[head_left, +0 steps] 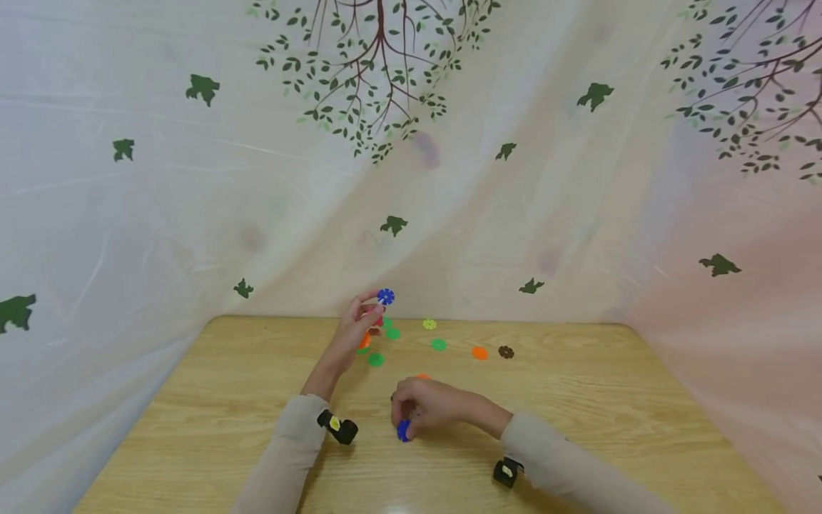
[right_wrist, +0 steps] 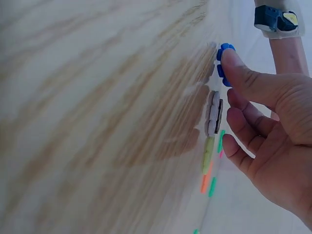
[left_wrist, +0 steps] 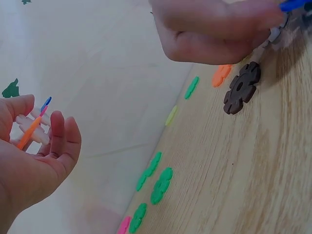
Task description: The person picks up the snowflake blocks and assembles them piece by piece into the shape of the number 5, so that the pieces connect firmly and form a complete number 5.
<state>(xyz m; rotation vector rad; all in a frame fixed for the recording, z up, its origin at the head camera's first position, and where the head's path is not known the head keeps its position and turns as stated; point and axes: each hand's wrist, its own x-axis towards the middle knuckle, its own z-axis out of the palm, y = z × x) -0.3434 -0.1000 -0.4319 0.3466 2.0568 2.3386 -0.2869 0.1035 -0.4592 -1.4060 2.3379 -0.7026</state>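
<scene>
Green discs (head_left: 439,345) and a brown disc (head_left: 506,352) lie beyond my right hand (head_left: 429,401), which pinches a tilted blue disc (head_left: 402,430) at the near middle. Farther left, my left hand (head_left: 352,333) grips a disc cluster (head_left: 386,295) slanting up rightward, blue uppermost.

A: so what's the room like around that bench (head_left: 578,389)?
B: bench is light wood grain with rounded far corners. there's a pale, creased sheet (head_left: 462,214) behind it that wraps round both sides, kinda bluish left of the bench and pinkish to its right.
A: any pattern?
B: yep, leafy branches (head_left: 385,64) high above the bench, plus dark green bird-ish shapes (head_left: 394,225) scattered behind and beside it. soft light, slight sheen on the bench's near side.
</scene>
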